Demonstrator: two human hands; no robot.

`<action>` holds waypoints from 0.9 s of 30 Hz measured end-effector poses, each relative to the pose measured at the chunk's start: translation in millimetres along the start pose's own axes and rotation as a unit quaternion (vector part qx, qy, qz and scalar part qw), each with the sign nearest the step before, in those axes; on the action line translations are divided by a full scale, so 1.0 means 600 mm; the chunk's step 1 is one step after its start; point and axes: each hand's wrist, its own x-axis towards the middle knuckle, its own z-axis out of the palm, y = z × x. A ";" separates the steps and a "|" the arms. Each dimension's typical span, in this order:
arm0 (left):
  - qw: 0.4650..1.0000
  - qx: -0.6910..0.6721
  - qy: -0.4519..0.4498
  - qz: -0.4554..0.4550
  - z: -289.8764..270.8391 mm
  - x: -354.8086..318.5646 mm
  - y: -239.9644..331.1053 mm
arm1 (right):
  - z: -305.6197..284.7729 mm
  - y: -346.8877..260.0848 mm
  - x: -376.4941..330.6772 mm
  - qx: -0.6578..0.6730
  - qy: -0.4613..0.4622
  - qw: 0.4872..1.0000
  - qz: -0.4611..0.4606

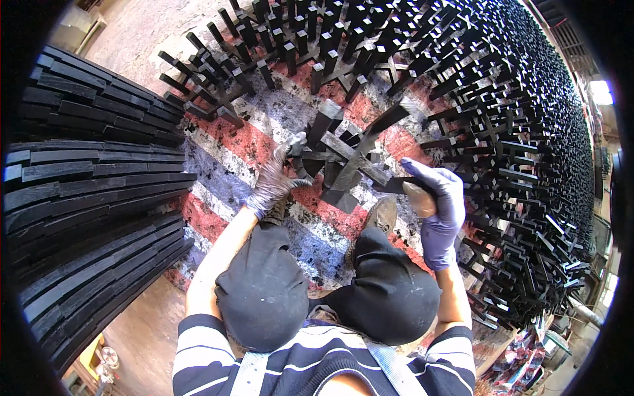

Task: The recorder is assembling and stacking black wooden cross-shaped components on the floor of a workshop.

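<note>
In front of my knees is a black wooden frame (355, 162) of crossed bars with short legs. My left hand (274, 177), in a thin, dark-smudged glove, grips its left side between thumb and fingers. My right hand (441, 201), in a purple glove, closes around a bar end on the right. A tan patch shows at its fingers; whether this is bare skin or something held, I cannot make out. Beneath the frame lies a red, white and blue striped sheet (317, 247), spotted with black.
Many similar black frames (370, 56) stand with legs up, ahead and along the right. On the left rise tall stacks of black wooden strips (105, 165). My knees (264, 290) and a shoe (383, 214) are close below the frame. Concrete floor (148, 30) shows far left.
</note>
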 end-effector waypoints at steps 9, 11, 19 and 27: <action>0.997 0.013 -0.031 -0.068 -0.014 -0.026 -0.001 | 0.011 0.016 0.049 0.014 -0.065 0.996 -0.067; 0.976 -0.163 -0.022 -0.145 -0.013 -0.022 0.010 | 0.017 0.029 0.056 0.017 -0.066 0.996 -0.060; 0.987 -0.077 -0.015 -0.138 -0.014 -0.025 0.006 | 0.046 0.037 0.044 0.034 -0.084 0.995 -0.041; 0.983 -0.021 -0.050 -0.174 -0.018 -0.040 -0.021 | 0.047 0.056 0.071 0.059 -0.205 0.973 -0.084</action>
